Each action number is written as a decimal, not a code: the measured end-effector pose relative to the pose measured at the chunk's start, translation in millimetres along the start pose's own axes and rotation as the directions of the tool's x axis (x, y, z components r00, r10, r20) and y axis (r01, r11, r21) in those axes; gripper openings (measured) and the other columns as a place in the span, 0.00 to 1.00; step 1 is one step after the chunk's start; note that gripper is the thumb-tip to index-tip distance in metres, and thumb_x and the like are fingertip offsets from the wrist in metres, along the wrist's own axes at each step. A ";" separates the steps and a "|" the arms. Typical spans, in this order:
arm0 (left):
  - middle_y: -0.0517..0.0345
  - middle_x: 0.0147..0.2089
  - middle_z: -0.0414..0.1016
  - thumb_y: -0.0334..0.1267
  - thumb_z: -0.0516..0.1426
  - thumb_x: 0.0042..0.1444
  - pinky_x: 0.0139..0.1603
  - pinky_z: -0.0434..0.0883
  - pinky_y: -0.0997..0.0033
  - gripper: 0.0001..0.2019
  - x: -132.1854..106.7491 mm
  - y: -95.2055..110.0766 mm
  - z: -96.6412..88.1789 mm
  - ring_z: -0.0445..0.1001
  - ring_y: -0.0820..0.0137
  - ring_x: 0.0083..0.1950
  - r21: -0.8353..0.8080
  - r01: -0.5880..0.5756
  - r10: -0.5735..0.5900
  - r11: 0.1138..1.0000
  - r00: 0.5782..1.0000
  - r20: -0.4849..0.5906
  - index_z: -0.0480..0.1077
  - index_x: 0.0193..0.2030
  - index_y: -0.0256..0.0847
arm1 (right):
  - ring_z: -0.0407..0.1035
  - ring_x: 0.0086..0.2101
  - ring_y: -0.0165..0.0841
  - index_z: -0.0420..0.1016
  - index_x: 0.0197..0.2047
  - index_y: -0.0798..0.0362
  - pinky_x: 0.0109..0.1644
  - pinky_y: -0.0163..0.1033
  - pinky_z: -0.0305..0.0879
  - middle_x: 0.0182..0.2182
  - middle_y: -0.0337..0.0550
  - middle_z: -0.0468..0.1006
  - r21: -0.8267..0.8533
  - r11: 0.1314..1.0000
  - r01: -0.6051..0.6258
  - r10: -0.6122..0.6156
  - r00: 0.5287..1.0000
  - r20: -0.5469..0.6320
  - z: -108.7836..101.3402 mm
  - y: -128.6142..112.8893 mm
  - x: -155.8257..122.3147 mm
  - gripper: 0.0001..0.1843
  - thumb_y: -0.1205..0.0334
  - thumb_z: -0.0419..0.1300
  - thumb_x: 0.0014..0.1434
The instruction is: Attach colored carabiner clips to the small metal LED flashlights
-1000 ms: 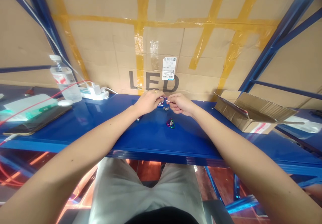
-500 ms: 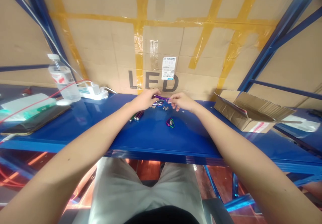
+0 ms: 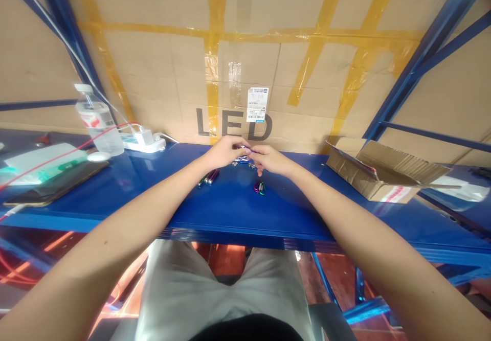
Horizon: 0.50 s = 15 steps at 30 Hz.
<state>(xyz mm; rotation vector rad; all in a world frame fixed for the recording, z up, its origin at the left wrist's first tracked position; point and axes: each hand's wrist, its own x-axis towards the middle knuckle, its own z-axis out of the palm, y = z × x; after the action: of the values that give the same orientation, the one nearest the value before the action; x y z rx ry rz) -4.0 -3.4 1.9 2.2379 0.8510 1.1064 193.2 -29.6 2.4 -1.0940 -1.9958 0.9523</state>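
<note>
My left hand [image 3: 227, 150] and my right hand [image 3: 270, 158] meet over the back of the blue table [image 3: 245, 210]. Both are closed on a slim purple tube [image 3: 248, 148], mostly hidden by the fingers. Its right end, at my right fingertips, cannot be made out. Just beneath the hands lie small silvery metal parts [image 3: 235, 164] and some blue pieces, partly covered. Nearer to me rest purple and green carabiners [image 3: 260, 188]. Left of them, below my left wrist, several slim metallic tubes [image 3: 209, 177] lie side by side.
An open cardboard box [image 3: 378, 172] stands at right. At left are a plastic bottle [image 3: 97, 123], a white power strip [image 3: 143, 141], a dark tablet-like slab [image 3: 57, 185] with a white-green packet on it, and a red cable. A large taped carton [image 3: 172, 75] rises behind the table.
My right hand has moved left until its fingers meet those of my left hand. The purple tube, showing between them before, is now mostly covered.
</note>
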 end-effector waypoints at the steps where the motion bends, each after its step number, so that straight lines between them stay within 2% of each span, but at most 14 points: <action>1: 0.50 0.45 0.83 0.47 0.63 0.59 0.52 0.73 0.60 0.14 1.2 1.2 -0.2 0.79 0.62 0.48 -0.079 0.004 -0.007 0.997 0.999 -0.032 0.80 0.44 0.38 | 0.62 0.16 0.27 0.68 0.32 0.53 0.23 0.35 0.64 0.17 0.31 0.62 0.040 0.999 -0.001 0.001 1.000 -0.006 0.8 -0.6 0.0 0.12 0.61 0.59 0.69; 2: 0.47 0.48 0.83 0.52 0.62 0.61 0.56 0.72 0.58 0.19 2.4 2.6 -0.6 0.79 0.60 0.52 -0.191 0.014 -0.026 0.981 0.998 -0.060 0.80 0.46 0.37 | 0.59 0.15 0.26 0.68 0.33 0.53 0.22 0.35 0.63 0.17 0.29 0.60 0.076 0.997 -0.004 0.005 1.000 -0.006 1.7 -1.4 -0.1 0.11 0.62 0.58 0.70; 4: 0.41 0.53 0.82 0.62 0.55 0.64 0.62 0.71 0.54 0.29 4.2 5.3 -2.3 0.78 0.55 0.58 -0.448 0.052 -0.094 0.893 0.993 -0.073 0.79 0.48 0.35 | 0.56 0.15 0.27 0.68 0.34 0.53 0.21 0.36 0.63 0.17 0.29 0.58 0.102 0.994 -0.028 0.028 1.000 0.002 4.1 -3.2 -0.6 0.10 0.63 0.55 0.70; 7: 0.35 0.55 0.81 0.69 0.44 0.66 0.63 0.71 0.51 0.40 4.6 5.6 -6.7 0.77 0.51 0.61 -0.692 0.130 -0.183 0.710 0.983 -0.002 0.78 0.52 0.32 | 0.58 0.18 0.28 0.67 0.34 0.52 0.24 0.37 0.61 0.19 0.31 0.61 -0.046 0.999 -0.008 0.007 1.000 -0.025 7.5 -5.7 -2.0 0.10 0.65 0.53 0.69; 11: 0.35 0.57 0.80 0.69 0.38 0.66 0.63 0.71 0.50 0.45 2.1 -1.0 -10.6 0.77 0.49 0.62 -0.797 0.187 -0.227 0.574 0.972 0.065 0.75 0.59 0.30 | 0.65 0.29 0.32 0.66 0.30 0.53 0.35 0.38 0.61 0.26 0.39 0.71 -0.346 0.915 0.208 -0.242 0.969 -0.057 10.0 -7.5 -4.4 0.13 0.66 0.51 0.69; 15: 0.32 0.59 0.79 0.70 0.37 0.66 0.62 0.72 0.50 0.47 0.7 -5.7 -9.7 0.78 0.48 0.60 -0.836 0.212 -0.254 0.506 0.963 0.091 0.72 0.64 0.27 | 0.65 0.31 0.32 0.64 0.29 0.52 0.36 0.39 0.58 0.28 0.40 0.73 -0.446 0.869 0.215 -0.258 0.965 -0.038 11.4 -6.9 -5.1 0.15 0.64 0.50 0.70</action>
<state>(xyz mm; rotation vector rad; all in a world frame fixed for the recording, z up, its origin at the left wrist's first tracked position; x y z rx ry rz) -13.5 2.5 3.8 1.2292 0.4361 1.1018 183.5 -40.0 1.2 -1.0648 -2.2606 0.3153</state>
